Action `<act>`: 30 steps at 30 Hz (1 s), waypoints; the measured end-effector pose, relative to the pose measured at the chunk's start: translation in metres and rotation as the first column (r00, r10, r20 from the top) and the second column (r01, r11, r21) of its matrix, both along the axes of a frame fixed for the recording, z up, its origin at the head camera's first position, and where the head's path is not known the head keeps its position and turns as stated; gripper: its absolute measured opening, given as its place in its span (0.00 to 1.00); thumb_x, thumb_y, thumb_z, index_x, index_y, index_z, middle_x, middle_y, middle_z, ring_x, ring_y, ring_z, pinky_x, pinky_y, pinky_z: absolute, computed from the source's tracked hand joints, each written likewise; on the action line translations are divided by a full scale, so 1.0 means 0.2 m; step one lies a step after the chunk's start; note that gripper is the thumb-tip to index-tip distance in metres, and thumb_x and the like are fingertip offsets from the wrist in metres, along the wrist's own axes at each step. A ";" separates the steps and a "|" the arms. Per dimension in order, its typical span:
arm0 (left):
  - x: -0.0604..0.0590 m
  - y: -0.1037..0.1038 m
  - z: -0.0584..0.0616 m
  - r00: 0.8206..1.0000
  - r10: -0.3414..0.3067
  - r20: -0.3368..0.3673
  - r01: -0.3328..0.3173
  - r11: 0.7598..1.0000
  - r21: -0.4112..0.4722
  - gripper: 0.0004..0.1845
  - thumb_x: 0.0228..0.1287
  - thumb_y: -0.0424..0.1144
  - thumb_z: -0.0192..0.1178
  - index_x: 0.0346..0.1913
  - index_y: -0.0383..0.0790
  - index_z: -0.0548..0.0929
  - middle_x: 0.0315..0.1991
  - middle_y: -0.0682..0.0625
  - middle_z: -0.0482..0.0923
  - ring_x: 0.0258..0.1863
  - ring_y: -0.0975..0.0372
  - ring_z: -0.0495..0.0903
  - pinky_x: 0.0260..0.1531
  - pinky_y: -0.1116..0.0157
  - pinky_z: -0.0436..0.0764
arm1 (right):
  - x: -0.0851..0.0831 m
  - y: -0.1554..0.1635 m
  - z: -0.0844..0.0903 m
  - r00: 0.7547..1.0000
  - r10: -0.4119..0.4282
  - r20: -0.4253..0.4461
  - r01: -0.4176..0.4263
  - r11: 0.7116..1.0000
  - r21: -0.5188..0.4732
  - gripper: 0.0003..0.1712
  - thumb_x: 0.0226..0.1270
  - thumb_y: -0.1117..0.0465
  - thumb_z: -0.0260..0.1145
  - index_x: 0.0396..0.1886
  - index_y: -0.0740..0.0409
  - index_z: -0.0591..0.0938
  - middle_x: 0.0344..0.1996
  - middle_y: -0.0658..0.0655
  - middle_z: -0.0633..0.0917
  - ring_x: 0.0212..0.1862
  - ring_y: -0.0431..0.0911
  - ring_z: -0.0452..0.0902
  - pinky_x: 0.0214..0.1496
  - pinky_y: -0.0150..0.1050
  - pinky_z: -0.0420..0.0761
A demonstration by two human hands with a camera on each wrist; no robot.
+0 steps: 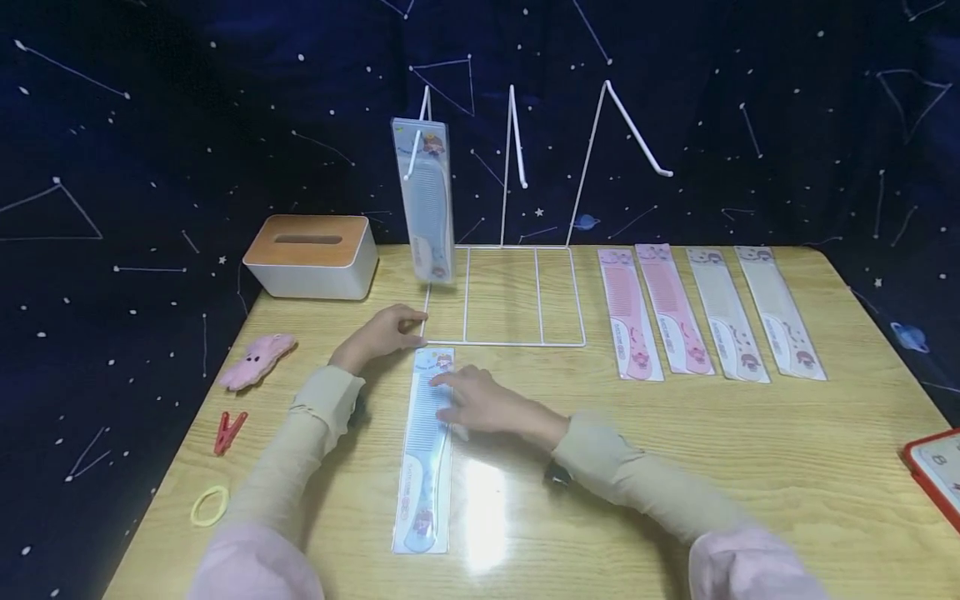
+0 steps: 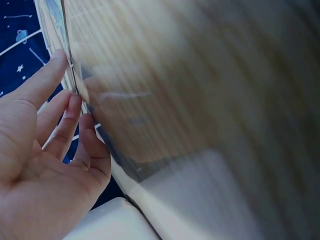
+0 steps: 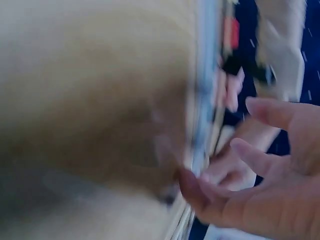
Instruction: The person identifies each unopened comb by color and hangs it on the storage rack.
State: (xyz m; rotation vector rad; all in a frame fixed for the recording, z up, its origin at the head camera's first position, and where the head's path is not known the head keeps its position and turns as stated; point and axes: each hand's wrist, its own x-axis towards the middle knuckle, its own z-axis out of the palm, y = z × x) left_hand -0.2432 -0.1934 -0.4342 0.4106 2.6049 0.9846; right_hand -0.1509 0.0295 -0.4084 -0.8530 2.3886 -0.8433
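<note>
A blue comb in a clear packet (image 1: 422, 479) lies lengthwise on the wooden table (image 1: 675, 450) in front of a white wire rack (image 1: 517, 342). My right hand (image 1: 468, 398) rests on the packet's upper part, fingers stretched toward its left edge; the blurred right wrist view shows those fingers (image 3: 235, 150) loosely bent at the packet's rim. My left hand (image 1: 390, 329) touches the rack's front left corner with relaxed fingers (image 2: 70, 107). A second blue comb packet (image 1: 427, 200) hangs from the rack's left hook.
Two pink comb packets (image 1: 652, 312) and two pale ones (image 1: 753, 312) lie side by side right of the rack. A tissue box (image 1: 311, 254) stands back left. A pink plush (image 1: 255, 360), red clip (image 1: 228, 431) and yellow hair band (image 1: 210, 506) sit near the left edge. A red-rimmed device (image 1: 937, 475) lies far right.
</note>
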 end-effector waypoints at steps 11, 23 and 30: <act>0.00 0.03 0.00 1.000 -0.011 -0.011 0.011 1.000 0.002 0.29 0.61 0.38 0.64 0.64 0.32 0.70 0.66 0.35 0.65 0.65 0.44 0.64 0.67 0.49 0.62 | 0.14 -0.03 -0.02 0.981 0.085 -0.177 -0.028 0.953 0.303 0.34 0.54 0.37 0.68 0.56 0.51 0.77 0.59 0.72 0.69 0.50 0.54 0.64 0.51 0.49 0.73; 0.00 0.02 0.00 1.000 0.001 0.027 -0.002 0.999 0.046 0.30 0.61 0.36 0.63 0.65 0.31 0.69 0.67 0.34 0.62 0.67 0.43 0.61 0.68 0.50 0.60 | 0.19 0.13 -0.03 0.998 -0.065 0.019 0.061 0.989 0.136 0.41 0.43 0.64 0.77 0.62 0.54 0.74 0.64 0.71 0.62 0.51 0.59 0.65 0.38 0.47 0.82; 0.01 0.01 0.00 1.000 -0.003 0.016 0.002 0.999 0.052 0.29 0.61 0.36 0.63 0.64 0.30 0.69 0.66 0.33 0.63 0.66 0.42 0.61 0.68 0.49 0.60 | 0.17 0.23 -0.03 0.989 -0.061 0.132 0.065 0.998 -0.026 0.47 0.47 0.71 0.71 0.69 0.58 0.64 0.53 0.65 0.74 0.41 0.50 0.75 0.32 0.35 0.82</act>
